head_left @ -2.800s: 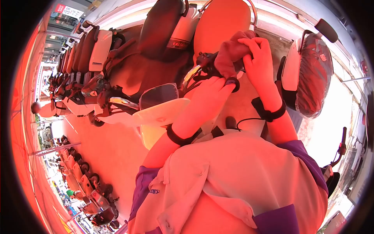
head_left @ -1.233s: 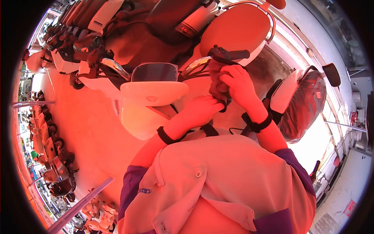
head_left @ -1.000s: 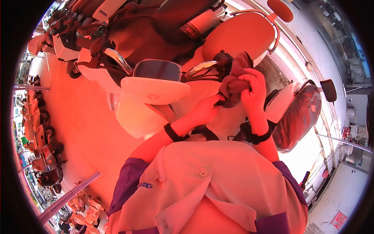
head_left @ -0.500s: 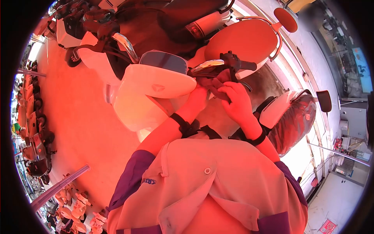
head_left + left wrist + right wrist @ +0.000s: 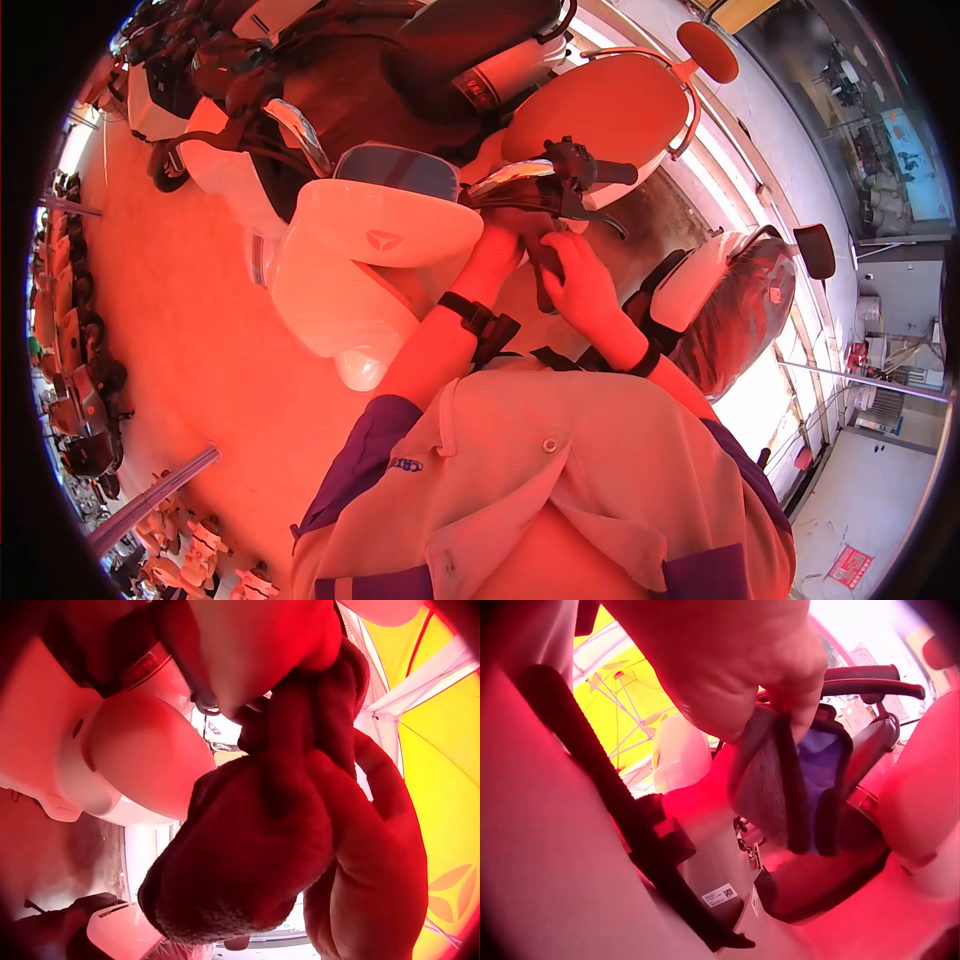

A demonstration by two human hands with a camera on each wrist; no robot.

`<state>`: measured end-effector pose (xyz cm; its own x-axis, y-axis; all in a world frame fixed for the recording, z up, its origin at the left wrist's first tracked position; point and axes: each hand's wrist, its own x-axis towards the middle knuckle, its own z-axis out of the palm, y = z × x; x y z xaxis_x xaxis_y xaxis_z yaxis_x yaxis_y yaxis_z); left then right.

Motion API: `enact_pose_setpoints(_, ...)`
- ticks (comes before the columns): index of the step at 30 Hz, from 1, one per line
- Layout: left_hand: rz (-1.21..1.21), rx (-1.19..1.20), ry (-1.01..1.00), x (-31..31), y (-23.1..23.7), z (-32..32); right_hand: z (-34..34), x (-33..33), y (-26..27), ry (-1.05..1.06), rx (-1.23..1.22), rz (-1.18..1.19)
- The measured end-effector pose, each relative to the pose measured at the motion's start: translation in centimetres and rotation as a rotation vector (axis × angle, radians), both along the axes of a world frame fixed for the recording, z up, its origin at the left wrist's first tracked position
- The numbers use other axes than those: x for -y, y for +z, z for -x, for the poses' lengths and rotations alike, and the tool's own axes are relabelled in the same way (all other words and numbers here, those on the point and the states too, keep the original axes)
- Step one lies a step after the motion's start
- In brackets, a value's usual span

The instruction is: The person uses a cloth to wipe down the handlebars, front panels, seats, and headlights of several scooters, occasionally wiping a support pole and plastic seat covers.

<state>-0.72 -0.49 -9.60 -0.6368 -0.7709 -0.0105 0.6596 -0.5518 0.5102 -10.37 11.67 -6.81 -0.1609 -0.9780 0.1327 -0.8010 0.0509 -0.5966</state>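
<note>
A thick, dark fuzzy cloth (image 5: 547,272) with a dark hem hangs between both hands, just below the scooter's handlebar. My left hand (image 5: 497,250) grips one end of it, its fingertips partly hidden in the folds. My right hand (image 5: 582,280) pinches the other part between thumb and fingers. In the right wrist view the cloth (image 5: 761,776) opens to a blue-violet inner side. The left wrist view has its bunched fuzzy lower part (image 5: 240,855) beside the right hand's curled fingers. Just above the hands, the black handlebar grip (image 5: 612,173) and brake lever (image 5: 603,224) are uncovered.
The scooter's pale front panel (image 5: 375,235) with its dark display (image 5: 398,172) stands left of the hands, its seat (image 5: 610,105) beyond. A plastic-wrapped seat (image 5: 735,315) is at right. A metal pole (image 5: 155,500) crosses the lower left; several scooters line the left side.
Both hands have moved left and down with the cloth, from over the handlebar grip to below the lever. The grip, earlier overlapped by the cloth, now shows bare. The head view has also shifted.
</note>
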Motion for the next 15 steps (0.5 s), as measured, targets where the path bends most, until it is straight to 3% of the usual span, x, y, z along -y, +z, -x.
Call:
enact_pose_setpoints(3, 0.166, 0.130, 0.168, 0.6, -2.3, 1.0, -0.1, 1.2, 0.1, 0.028, 0.014, -0.004)
enact_pose_setpoints(9, 0.007, 0.157, 0.114, -0.3, -3.9, -0.2, -1.0, 1.9, 0.6, 0.100, 0.007, -0.016)
enact_pose_setpoints(12, -0.180, 0.028, 0.004, -0.8, -7.1, -1.2, -1.0, 1.5, 0.4, 0.133, 0.037, 0.008)
enact_pose_setpoints(15, -0.145, -0.024, 0.043, -1.6, -7.0, -0.9, -0.5, 1.0, 0.2, 0.139, 0.075, 0.046)
